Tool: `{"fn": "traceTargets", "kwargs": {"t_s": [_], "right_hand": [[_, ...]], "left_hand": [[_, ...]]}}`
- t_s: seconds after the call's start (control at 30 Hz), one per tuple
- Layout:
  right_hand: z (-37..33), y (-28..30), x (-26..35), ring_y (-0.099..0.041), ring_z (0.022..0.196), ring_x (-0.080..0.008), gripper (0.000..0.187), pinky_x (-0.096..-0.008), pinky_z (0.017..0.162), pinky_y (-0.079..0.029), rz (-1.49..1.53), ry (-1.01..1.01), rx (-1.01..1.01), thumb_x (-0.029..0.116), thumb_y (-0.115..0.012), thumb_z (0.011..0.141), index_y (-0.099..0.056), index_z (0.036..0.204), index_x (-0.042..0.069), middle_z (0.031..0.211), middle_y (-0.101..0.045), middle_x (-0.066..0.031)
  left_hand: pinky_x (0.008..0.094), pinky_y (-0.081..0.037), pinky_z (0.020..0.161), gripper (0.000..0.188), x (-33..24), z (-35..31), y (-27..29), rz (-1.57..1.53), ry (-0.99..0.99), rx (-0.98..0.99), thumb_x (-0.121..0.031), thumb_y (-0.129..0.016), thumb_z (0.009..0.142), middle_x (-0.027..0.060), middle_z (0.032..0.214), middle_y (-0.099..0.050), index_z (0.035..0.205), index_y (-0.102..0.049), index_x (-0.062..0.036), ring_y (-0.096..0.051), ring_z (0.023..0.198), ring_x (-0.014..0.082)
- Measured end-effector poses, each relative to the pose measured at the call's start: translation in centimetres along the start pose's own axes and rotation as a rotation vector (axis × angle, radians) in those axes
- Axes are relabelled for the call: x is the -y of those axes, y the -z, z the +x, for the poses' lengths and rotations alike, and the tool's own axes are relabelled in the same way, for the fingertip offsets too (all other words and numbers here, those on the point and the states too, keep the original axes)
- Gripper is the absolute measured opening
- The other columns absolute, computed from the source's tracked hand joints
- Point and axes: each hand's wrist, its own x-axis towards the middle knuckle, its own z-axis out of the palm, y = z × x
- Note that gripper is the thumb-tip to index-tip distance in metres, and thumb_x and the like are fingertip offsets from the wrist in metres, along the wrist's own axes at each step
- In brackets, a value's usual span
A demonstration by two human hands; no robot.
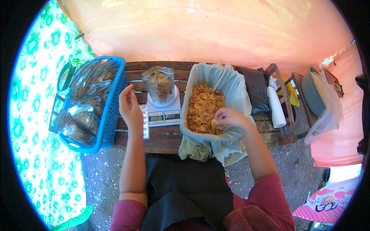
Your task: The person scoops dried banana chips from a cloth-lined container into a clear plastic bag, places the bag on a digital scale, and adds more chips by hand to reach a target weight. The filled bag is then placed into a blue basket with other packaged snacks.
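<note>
My right hand point(227, 117) is closed in a pinch on a yellow chip point(214, 124), low over the heap of golden chips point(204, 104). That heap lies in a basket lined with pale cloth point(236, 82). To the left, a clear pouch point(158, 85) partly filled with chips stands upright on a white kitchen scale point(169, 107), whose small display is lit. My left hand point(130, 107) is raised beside the scale, fingers slightly curled and apart, holding nothing visible. Close to its left is a blue plastic basket point(122, 77) full of filled clear pouches point(86, 115).
Everything stands on a wooden slatted bench point(162, 140). A sheet of printed labels point(145, 121) lies by the scale. Right of the lined basket are a black plastic bag point(252, 86), a white roll point(276, 109) and a grey basin point(311, 90). An orange tarp point(200, 30) hangs behind.
</note>
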Motion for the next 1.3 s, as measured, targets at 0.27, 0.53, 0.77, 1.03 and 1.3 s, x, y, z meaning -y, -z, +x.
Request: {"fn": "traceTargets", "kwargs": {"t_s": [0.27,0.53,0.77,1.03,1.3], "right_hand": [[1.1,-0.4,5.2,-0.063,0.084,-0.0111,0.026,-0.0241,0.070,-0.051,1.039,0.148,-0.098,0.015,-0.064,0.094,-0.061,0.119,0.011,0.105,-0.066,-0.0009],[1.1,-2.5,7.5,-0.062,0.090,-0.0118,0.031,-0.0248,0.075,-0.052,0.661,0.230,-0.268,0.008,-0.065,0.092,-0.061,0.122,0.009,0.104,-0.065,-0.0026],[1.3,-3.0,6.5,-0.056,0.078,-0.0062,0.033,-0.0212,0.069,-0.048,0.207,0.555,-0.415,0.002,-0.066,0.090,-0.061,0.122,0.009,0.092,-0.055,0.0020],[0.1,-2.6,5.3,-0.060,0.083,-0.0078,0.026,-0.0239,0.074,-0.051,0.515,0.408,-0.196,0.003,-0.066,0.090,-0.060,0.115,0.007,0.095,-0.062,0.0005],[0.0,-2.4,5.4,-0.063,0.081,-0.0102,0.032,-0.0248,0.071,-0.052,0.659,0.449,-0.242,0.005,-0.064,0.092,-0.059,0.124,0.006,0.093,-0.062,-0.0013]], "left_hand": [[0.0276,-0.051,0.073,0.039,-4.5,-7.4,-7.0,-0.220,0.246,0.641,-0.007,-0.066,0.090,0.0076,0.107,-0.065,0.128,-0.057,-0.0026,-0.062,0.091,0.0140],[0.0268,-0.051,0.079,0.036,-2.8,-8.1,-8.3,-0.271,0.349,0.628,-0.006,-0.064,0.092,0.0109,0.100,-0.068,0.126,-0.059,0.0043,-0.062,0.088,0.0126],[0.0252,-0.051,0.079,0.031,-3.3,-7.8,-7.5,-0.336,0.419,0.712,-0.005,-0.059,0.095,0.0084,0.099,-0.068,0.124,-0.060,0.0042,-0.063,0.086,0.0107],[0.0238,-0.051,0.072,0.026,-3.4,-7.5,-6.7,-0.368,0.446,0.855,-0.005,-0.059,0.093,0.0055,0.092,-0.068,0.117,-0.064,0.0025,-0.062,0.082,0.0083],[0.0279,-0.051,0.069,0.021,-4.0,-8.0,-7.1,-0.167,0.203,0.683,-0.002,-0.062,0.089,0.0091,0.088,-0.067,0.110,-0.064,0.0025,-0.064,0.078,0.0137]]}}
